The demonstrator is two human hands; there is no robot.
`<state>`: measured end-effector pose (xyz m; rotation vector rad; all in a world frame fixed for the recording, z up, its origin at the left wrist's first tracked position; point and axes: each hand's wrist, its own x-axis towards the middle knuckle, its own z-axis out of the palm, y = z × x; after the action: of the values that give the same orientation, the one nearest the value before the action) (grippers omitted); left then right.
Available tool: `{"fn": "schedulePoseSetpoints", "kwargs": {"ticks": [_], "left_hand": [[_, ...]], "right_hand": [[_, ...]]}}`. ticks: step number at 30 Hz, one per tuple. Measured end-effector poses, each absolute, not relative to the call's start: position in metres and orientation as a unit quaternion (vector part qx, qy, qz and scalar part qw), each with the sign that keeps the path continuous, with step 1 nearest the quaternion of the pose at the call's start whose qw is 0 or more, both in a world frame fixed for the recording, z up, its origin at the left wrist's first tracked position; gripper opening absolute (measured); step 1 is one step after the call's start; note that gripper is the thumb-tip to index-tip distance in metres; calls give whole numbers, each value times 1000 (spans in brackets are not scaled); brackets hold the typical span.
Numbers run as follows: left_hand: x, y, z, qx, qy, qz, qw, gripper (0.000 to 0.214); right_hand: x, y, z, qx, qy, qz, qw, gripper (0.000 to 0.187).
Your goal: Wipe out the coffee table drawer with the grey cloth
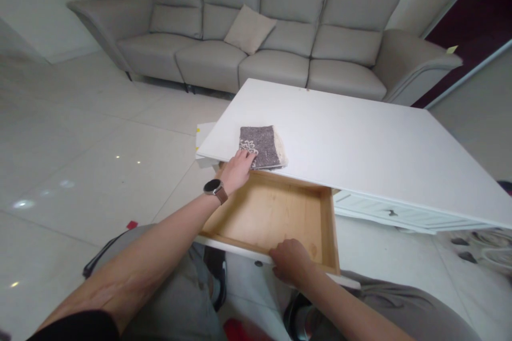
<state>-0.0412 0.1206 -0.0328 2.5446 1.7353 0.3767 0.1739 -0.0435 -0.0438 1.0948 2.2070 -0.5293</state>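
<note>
A folded knit cloth (pixel 262 145), dark grey-brown with a pale squiggle pattern and a cream fringe-like edge, lies on the white coffee table (pixel 340 138) near its front edge. My left hand (pixel 239 168), below a wristwatch, grips the cloth's front left corner, fingers on top; the thumb is hidden. Below the tabletop, a wooden drawer (pixel 266 210) is pulled out towards me with nothing in it. The fingers of my right hand (pixel 292 261) are curled over the top of its white front panel, right of a dark round knob (pixel 258 263).
Behind the table stands a long grey sofa (pixel 276 72) with a beige cushion (pixel 250 29). A second drawer front (pixel 372 210) is closed at the right. A white box (pixel 203 130) shows past the table's left end. My legs flank the open drawer.
</note>
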Motion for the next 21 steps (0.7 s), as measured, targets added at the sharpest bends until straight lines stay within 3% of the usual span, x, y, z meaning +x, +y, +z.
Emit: {"fn": "schedulePoseSetpoints", "kwargs": {"ticks": [3, 5, 8, 11, 13, 15, 19, 21], "left_hand": [[-29, 116, -24, 829, 546, 121, 25, 36], [-21, 113, -15, 832, 540, 125, 36, 27], [-9, 104, 2, 838, 522, 143, 62, 16], [0, 87, 22, 871, 452, 152, 116, 12], [3, 74, 33, 893, 394, 141, 165, 13], [5, 61, 40, 900, 351, 127, 225, 15], [3, 47, 40, 869, 360, 123, 316, 32], [1, 45, 36, 852, 385, 128, 331, 38]], "right_hand": [[177, -41, -43, 416, 838, -215, 281, 30], [182, -36, -42, 426, 846, -235, 218, 38], [190, -21, -36, 454, 862, -222, 37, 55], [199, -4, -25, 500, 836, -134, -182, 68], [205, 5, -17, 524, 806, -90, -262, 72], [212, 11, -12, 532, 798, -105, -262, 61], [219, 14, -10, 529, 772, -302, -181, 20], [218, 14, -14, 524, 736, -385, -189, 20]]}}
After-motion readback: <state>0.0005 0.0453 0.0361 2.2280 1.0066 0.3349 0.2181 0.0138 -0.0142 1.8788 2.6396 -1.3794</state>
